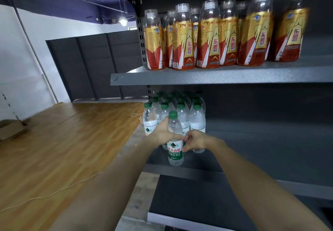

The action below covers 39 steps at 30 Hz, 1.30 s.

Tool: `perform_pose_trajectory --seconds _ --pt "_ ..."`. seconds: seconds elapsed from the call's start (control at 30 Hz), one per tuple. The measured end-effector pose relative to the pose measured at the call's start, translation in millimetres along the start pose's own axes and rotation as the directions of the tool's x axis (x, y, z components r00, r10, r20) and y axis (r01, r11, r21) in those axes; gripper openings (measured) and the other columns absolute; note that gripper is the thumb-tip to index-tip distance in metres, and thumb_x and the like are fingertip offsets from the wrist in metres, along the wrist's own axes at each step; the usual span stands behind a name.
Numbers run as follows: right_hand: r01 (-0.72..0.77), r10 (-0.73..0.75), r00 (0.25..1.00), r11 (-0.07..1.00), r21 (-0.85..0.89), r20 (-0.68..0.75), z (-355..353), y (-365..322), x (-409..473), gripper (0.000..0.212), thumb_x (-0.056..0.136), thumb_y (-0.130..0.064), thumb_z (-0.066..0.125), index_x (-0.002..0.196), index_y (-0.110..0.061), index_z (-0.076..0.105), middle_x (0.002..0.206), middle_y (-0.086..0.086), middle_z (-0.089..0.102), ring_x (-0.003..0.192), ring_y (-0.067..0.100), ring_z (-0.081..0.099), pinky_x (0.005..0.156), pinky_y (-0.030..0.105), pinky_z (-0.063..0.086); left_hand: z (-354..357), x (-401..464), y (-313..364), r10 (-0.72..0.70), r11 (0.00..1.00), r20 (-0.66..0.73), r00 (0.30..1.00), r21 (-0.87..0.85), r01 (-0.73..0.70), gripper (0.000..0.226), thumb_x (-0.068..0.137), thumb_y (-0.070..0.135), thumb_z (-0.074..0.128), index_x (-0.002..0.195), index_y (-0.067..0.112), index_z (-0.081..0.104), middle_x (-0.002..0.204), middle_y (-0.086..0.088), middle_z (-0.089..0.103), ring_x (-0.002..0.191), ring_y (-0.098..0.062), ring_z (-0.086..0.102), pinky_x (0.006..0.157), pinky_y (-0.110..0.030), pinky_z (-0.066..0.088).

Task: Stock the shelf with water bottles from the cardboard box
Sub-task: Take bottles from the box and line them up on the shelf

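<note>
Water bottle (175,140) between both hands' fingers (177,137)

Dim interior; single ceiling lamp (123,21) glares upper left; wide-angle bending at edges; upper-shelf bottles (223,34) motion-blurred

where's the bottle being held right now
In the head view, the water bottle stands at the middle shelf's front edge, gripped by the left hand, before the other green-capped bottles.

A shop or stockroom: dark grey metal shelving (216,76) with slotted uprights fills the view from 12 to 4 o'clock, carrying rows of identical gold-and-red drink bottles (209,35) above and green-capped water bottles (182,111) below. More bare grey shelving (93,64) stands at 10 o'clock across a wood-look floor (59,140).
</note>
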State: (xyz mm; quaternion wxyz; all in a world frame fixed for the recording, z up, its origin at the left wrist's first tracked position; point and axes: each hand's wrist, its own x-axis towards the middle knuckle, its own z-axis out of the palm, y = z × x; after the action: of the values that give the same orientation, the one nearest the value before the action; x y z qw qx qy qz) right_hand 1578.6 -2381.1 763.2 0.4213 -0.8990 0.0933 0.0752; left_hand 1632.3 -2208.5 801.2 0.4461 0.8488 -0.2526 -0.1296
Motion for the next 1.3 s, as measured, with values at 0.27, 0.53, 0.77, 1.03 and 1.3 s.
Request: perform_pose_trajectory --seconds 0.27,0.53,0.77,1.03,1.3 --pt "0.059 -0.066 0.994 0.995 -0.083 -0.092 27 -8 3 0.051 0.067 -0.036 0.088 0.102 -0.014 0.059 0.085 0.01 0.07 0.067 0.018 0.065 0.068 0.039 0.063 -6 0 1 -0.039 0.994 -0.007 0.999 0.103 0.039 0.098 0.07 0.026 0.088 0.144 0.012 0.026 0.132 -0.001 0.05 0.119 -0.017 0.048 0.099 -0.027 0.041" --pt "0.142 -0.147 0.982 0.989 -0.05 -0.117 60 -29 8 0.04 0.078 -0.029 0.081 0.11 -0.018 0.06 0.089 0.003 0.066 0.07 0.016 0.062 0.062 0.034 0.057 -40 -4 -19 -0.106 0.98 -0.094 0.99 0.156 0.12 0.126 0.056 0.051 0.091 0.15 0.025 0.013 0.143 0.001 0.047 0.128 -0.024 0.048 0.105 -0.037 0.044" --pt "0.092 -0.101 0.993 0.987 -0.129 -0.067 57 -47 28 0.055 0.07 -0.032 0.087 0.115 -0.02 0.058 0.107 0.004 0.066 0.085 0.02 0.063 0.077 0.036 0.054 -68 -12 -26 -0.098 0.988 -0.167 0.981 0.101 0.116 0.099 0.063 0.017 0.091 0.143 0.018 0.034 0.127 0.003 0.053 0.122 -0.021 0.05 0.101 -0.036 0.045" --pt "0.119 -0.124 0.991 0.988 -0.095 -0.049 64 -57 42 0.035 0.075 -0.026 0.084 0.1 -0.019 0.06 0.088 0.003 0.068 0.074 0.018 0.065 0.081 0.038 0.055 -81 -6 -34 -0.113 0.987 -0.247 0.962 0.081 0.137 0.091 0.06 0.01 0.092 0.137 0.015 0.044 0.131 -0.006 0.056 0.122 -0.029 0.054 0.097 -0.042 0.049" --pt "0.106 -0.113 0.992 0.988 -0.114 -0.059 67 -63 46 0.036 0.075 -0.029 0.085 0.097 -0.018 0.059 0.084 0.002 0.066 0.077 0.021 0.062 0.077 0.037 0.053 -84 0 -43 -0.06 0.998 -0.22 0.974 -0.013 0.059 0.079 0.064 0.0 0.086 0.13 0.021 0.047 0.126 -0.004 0.059 0.115 -0.027 0.056 0.093 -0.041 0.05"
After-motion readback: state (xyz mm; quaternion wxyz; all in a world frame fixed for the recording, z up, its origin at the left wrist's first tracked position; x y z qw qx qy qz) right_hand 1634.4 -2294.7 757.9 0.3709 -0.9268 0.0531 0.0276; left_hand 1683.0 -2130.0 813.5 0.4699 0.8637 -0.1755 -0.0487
